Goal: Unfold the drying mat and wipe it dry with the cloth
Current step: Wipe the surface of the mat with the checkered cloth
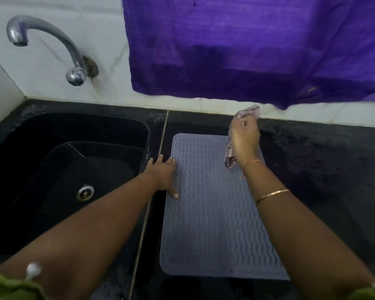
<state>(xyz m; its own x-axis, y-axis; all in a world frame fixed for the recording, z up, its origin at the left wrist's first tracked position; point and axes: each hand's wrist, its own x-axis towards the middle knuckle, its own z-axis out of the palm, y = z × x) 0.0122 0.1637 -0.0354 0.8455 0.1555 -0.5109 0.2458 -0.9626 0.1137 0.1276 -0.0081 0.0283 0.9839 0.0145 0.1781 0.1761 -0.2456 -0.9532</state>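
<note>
The grey drying mat (210,208), ribbed with wavy lines, lies unfolded and flat on the black counter to the right of the sink. My left hand (162,175) rests flat on the mat's left edge with fingers spread, holding nothing. My right hand (245,139) is over the mat's far right corner, shut on a pale patterned cloth (230,158). One end of the cloth sticks out beyond my fingers toward the wall, and the other hangs down by my wrist onto the mat.
A black sink (59,169) with a metal drain (85,192) lies left of the mat, under a chrome tap (52,40). A purple fabric (247,46) hangs on the white wall behind. Black counter (323,161) stretches to the right.
</note>
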